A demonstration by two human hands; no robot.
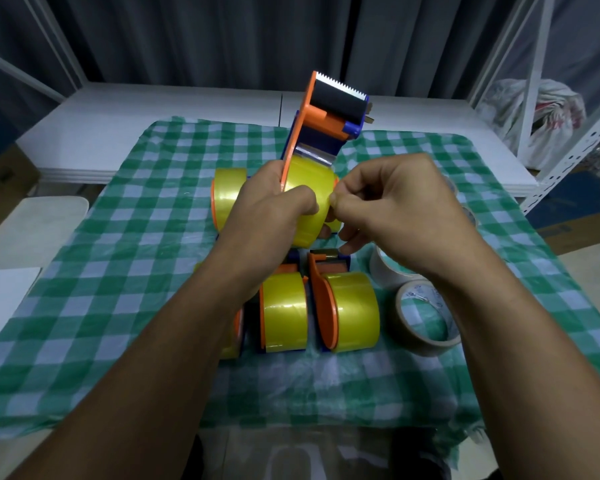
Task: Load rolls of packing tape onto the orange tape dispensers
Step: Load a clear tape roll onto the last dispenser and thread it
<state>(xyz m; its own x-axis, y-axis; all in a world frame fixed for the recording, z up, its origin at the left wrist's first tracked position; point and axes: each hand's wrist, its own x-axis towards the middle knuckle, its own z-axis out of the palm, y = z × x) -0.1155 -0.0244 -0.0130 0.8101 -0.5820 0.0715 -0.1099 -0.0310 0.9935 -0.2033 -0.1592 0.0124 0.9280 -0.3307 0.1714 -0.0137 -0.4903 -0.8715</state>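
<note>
An orange and blue tape dispenser point(326, 112) is raised above the table, its toothed blade pointing up and away. A yellow tape roll point(307, 188) sits on it. My left hand point(274, 206) grips the dispenser and roll from the left. My right hand point(392, 202) pinches the roll's right edge with thumb and forefinger. Below, two loaded orange dispensers point(284, 317) point(347, 310) lie side by side. A third loaded dispenser point(226, 195) lies behind my left hand, partly hidden.
A green and white checked cloth point(118, 271) covers the white table. Two empty-looking tape rolls with pale cores point(426, 317) point(385, 268) lie at the right. A metal shelf frame point(568, 140) and a plastic bag point(534, 112) stand at the far right.
</note>
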